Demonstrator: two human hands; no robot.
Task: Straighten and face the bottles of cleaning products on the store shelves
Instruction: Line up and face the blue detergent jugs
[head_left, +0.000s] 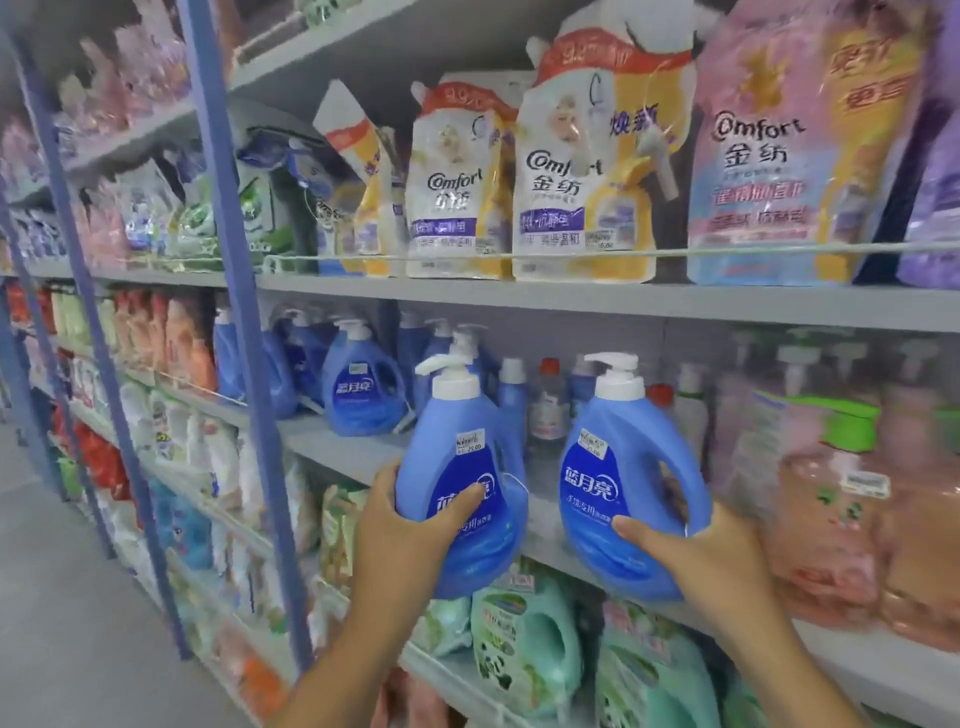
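Two blue pump bottles of laundry detergent with white pump heads stand out at the front of the middle shelf (332, 449). My left hand (410, 519) grips the left bottle (462, 483) round its lower body, thumb across the label, and this bottle tilts a little and hangs past the shelf edge. My right hand (701, 545) holds the right bottle (623, 483) at its base and handle side. Both labels face me. More blue bottles (363, 384) stand further back on the left of the same shelf.
Comfort refill pouches (576, 171) fill the shelf above behind a thin rail. Pink bottles (831, 519) crowd the right of the middle shelf. Green bottles (524, 639) sit on the shelf below. Blue uprights (244, 291) divide the bays, with grey aisle floor at left.
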